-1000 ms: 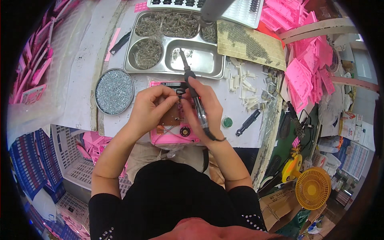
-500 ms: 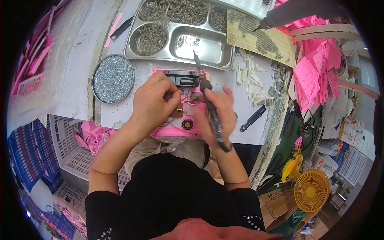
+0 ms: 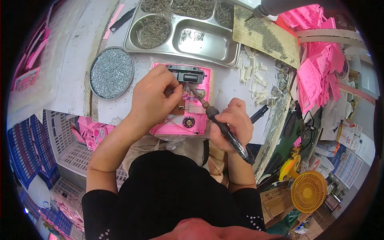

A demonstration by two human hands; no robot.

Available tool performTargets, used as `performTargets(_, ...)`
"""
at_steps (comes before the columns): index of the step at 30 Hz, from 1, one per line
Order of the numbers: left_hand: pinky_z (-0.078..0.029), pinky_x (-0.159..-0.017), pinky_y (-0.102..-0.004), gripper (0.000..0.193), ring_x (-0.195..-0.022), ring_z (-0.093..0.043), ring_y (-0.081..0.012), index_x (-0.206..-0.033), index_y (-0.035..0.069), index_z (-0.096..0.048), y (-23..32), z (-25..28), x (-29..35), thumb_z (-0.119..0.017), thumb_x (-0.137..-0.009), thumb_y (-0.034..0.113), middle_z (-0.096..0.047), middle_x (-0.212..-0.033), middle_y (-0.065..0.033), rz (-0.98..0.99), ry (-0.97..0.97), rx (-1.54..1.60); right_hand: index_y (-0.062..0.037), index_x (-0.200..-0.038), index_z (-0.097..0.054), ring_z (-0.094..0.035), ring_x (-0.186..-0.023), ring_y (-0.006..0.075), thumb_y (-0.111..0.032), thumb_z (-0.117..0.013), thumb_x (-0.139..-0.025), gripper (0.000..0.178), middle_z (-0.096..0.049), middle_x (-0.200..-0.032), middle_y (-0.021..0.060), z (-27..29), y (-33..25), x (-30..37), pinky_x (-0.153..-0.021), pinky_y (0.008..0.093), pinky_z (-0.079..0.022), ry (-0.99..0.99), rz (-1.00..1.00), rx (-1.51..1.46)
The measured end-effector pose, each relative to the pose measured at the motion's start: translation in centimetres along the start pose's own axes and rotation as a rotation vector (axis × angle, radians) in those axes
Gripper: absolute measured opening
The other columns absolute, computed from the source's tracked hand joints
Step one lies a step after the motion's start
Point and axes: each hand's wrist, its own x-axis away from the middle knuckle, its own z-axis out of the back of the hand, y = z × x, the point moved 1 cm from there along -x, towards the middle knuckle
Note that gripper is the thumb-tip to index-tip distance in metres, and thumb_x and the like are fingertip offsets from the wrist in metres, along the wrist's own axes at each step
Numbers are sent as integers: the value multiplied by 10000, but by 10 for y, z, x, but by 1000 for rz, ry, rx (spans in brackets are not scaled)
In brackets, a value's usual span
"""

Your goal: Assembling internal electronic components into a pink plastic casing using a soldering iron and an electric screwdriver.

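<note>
A pink plastic casing (image 3: 204,86) lies in front of me, with a black rectangular part (image 3: 191,77) across its far side. Thin coloured wires (image 3: 170,121), a small brown board (image 3: 177,109) and a round metal-and-black part (image 3: 188,122) sit inside it. My right hand (image 3: 234,126) is wrapped round the dark handle of a soldering iron (image 3: 218,118). The iron's tip reaches into the casing just below the black part, close to some wires. Over the casing's left side, my left hand (image 3: 158,94) is closed in a pinch near that tip; its fingers hide what they hold.
A round dish of small silvery screws (image 3: 111,73) stands at the left. Beyond the casing is a metal compartment tray (image 3: 182,51) with springs and small metal pieces. White plastic pieces (image 3: 256,82) and a pile of pink parts (image 3: 316,76) lie to the right. A power screwdriver (image 3: 276,8) hangs above.
The soldering iron has swung round: its tip pointed away toward the tray and now points into the casing. My right hand has shifted right and nearer me. My left hand stays pinched over the casing.
</note>
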Motion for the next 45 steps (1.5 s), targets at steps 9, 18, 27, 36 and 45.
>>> performTargets(9,-507,-601,-370,125,-665,-623,-250,-780,30,-618,0,1,0,-740,-794,51,-574,-783,-84,2,-5,0,-31,-897,-639,-511,-555,218,-59,-741,-743,187,-571,-652,55,-3,2,0,-685,398,-429,-21,15,22)
performTargets(18,-507,-604,-370,129,-670,-627,-253,-777,31,-623,-1,0,-1,-748,-797,60,-575,-785,-84,11,0,-2,-40,-908,-652,-530,-554,223,-27,-747,-712,217,-567,-656,51,-2,3,-3,-670,388,-427,-56,51,59)
performTargets(27,-493,-590,-363,136,-657,-614,-242,-760,34,-624,0,-2,-1,-750,-797,66,-573,-765,-78,15,29,6,-57,-879,-666,-468,-527,229,11,-735,-621,276,-492,-619,27,5,6,-8,-635,365,-403,-38,38,1)
performTargets(36,-507,-577,-353,136,-651,-624,-222,-764,48,-624,0,-4,0,-757,-788,61,-573,-770,-62,-15,59,-42,-37,-861,-657,-490,-526,242,-27,-711,-652,216,-561,-637,59,4,10,-11,-659,385,-445,-112,43,62)
performTargets(45,-514,-565,-363,141,-654,-626,-240,-790,61,-621,-5,-8,2,-761,-788,80,-573,-804,-63,-81,99,-86,-50,-853,-650,-472,-514,231,-30,-716,-651,214,-546,-630,44,-2,12,-16,-636,374,-417,-89,43,27)
